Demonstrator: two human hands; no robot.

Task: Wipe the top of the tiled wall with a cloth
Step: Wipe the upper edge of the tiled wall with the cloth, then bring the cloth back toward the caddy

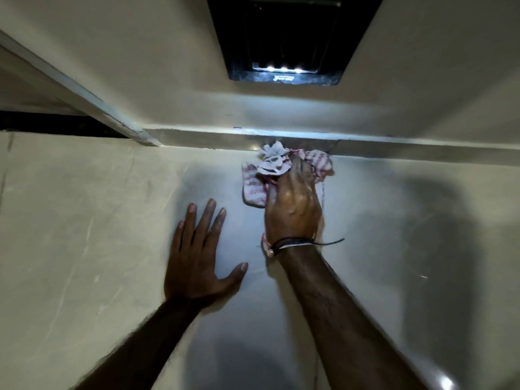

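Observation:
A crumpled white cloth with red stripes is pressed against the glossy pale tiled wall, right under its top edge. My right hand grips the cloth and holds it to the tiles; thread bracelets circle that wrist. My left hand lies flat on the wall lower and to the left, fingers spread, holding nothing.
A narrow ledge runs along above the tiles, under a painted wall. A dark recessed vent opening with small bright lights sits overhead. A white door frame slants in from the upper left beside a dark gap.

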